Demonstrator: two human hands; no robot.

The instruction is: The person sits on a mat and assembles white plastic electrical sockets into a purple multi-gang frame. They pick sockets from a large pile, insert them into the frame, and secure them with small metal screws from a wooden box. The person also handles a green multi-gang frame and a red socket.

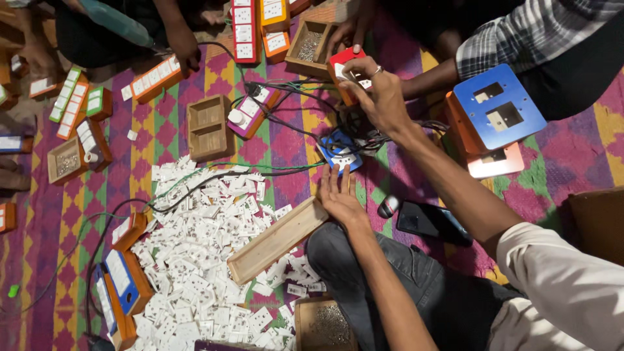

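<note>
My right hand [380, 94], a ring on one finger, reaches far forward and pinches a small red board with white sockets [343, 64]. My left hand [338, 195] lies flat with its fingers spread, its palm against the end of a long shallow wooden tray [273, 242]. Just beyond its fingertips is a blue socket board [341, 153] in a tangle of black and green wires [292, 123]. A big heap of white plastic socket parts [201, 260] covers the mat left of the tray.
Another person's hand [351, 29] rests on a wooden box of screws [311, 42]; a third person's hand [185, 49] touches an orange strip board [156, 78]. A blue plate on orange boxes [497, 110], a dark phone [432, 221], an empty wooden box [208, 127] and more boards lie around.
</note>
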